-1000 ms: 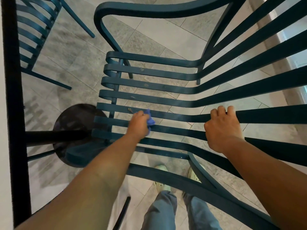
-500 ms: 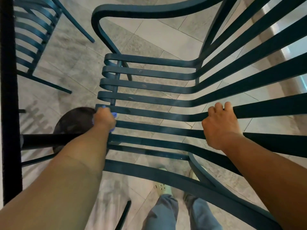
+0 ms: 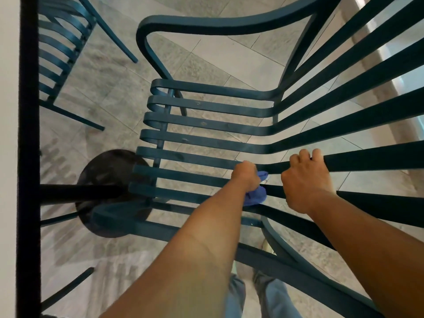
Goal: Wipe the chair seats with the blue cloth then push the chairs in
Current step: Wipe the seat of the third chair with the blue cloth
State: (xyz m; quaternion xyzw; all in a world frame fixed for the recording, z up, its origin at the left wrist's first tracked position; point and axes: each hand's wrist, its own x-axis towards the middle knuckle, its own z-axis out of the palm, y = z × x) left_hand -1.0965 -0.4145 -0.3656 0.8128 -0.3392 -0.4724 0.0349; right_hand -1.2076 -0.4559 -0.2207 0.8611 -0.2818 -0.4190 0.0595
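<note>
The left hand (image 3: 246, 176) is gripping the bunched blue cloth (image 3: 257, 195) against a near seat slat of the chair (image 3: 206, 125) (at the seat's back), while the right hand (image 3: 306, 182) is curling round a backrest slat, probably steadying it.

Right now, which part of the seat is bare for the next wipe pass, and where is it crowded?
The far seat slats are bare, bordered by the curled front edge, the armrest and the backrest bend. It is crowded at the near slats by that bend: the left hand with the blue cloth sits close beside the right hand, which grips a backrest slat.
</note>
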